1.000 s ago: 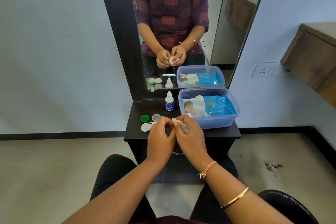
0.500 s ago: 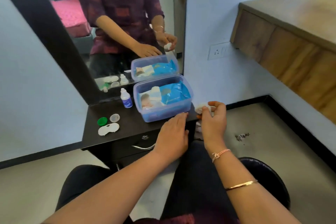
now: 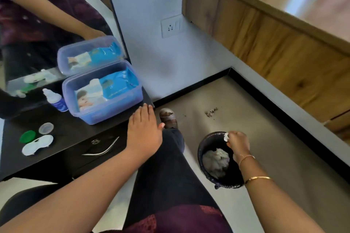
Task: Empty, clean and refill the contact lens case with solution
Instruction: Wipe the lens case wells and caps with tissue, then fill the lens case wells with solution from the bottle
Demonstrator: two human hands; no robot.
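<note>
**Tissue held over the bin**

Your right hand (image 3: 238,143) hung over the bin (image 3: 208,139), its fingers pinched on a small white tissue (image 3: 226,136), most of it hidden inside the grip. Your left hand (image 3: 144,130) lay flat, fingers spread, at the tabletop (image 3: 75,130) edge. The white case (image 3: 37,144) sat open at the tabletop's left, with a green cap (image 3: 28,136) and a clear cap (image 3: 46,128) close behind; its wells were too blurred to read.

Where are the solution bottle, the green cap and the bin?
solution bottle (image 3: 56,101), head view, on its blue label.
green cap (image 3: 27,136), head view, on its top.
bin (image 3: 203,143), head view, on its left rim.
</note>
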